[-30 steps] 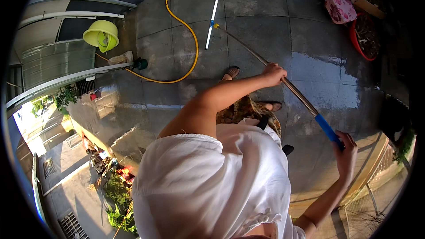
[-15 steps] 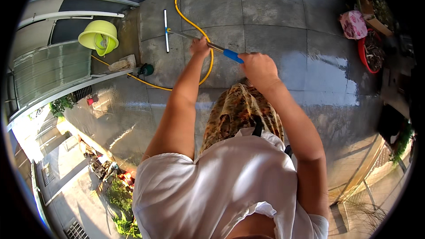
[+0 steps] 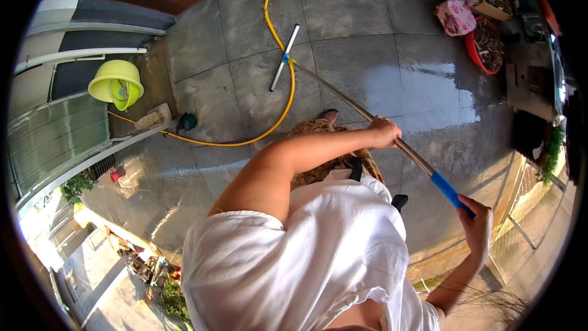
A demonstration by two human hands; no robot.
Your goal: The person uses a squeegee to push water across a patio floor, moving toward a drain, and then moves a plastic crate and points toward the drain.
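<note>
A long-handled floor squeegee (image 3: 343, 96) slants across the view, its metal pole running from upper left to lower right. Its narrow blade head (image 3: 293, 35) is at the far end, over the yellow hose (image 3: 288, 107) on the grey tiles. My left hand (image 3: 384, 132) is wrapped round the middle of the pole. At the near end, my right hand (image 3: 477, 224) grips the blue handle sleeve close to its tip. Part of a foot (image 3: 331, 116) shows beyond my patterned trousers.
Wet tiles (image 3: 422, 89) shine right of the pole. At left hang yellow-green basins (image 3: 115, 78), with a stone block (image 3: 153, 117) and dark green object (image 3: 187, 122) below. A red basin (image 3: 474, 50), pink flowered bag (image 3: 456, 16) and cardboard box (image 3: 490, 7) stand far right.
Both hands have moved right, pulling the squeegee back with them. Its head has shifted right from beside the hose to over it, and the pole now slants more steeply.
</note>
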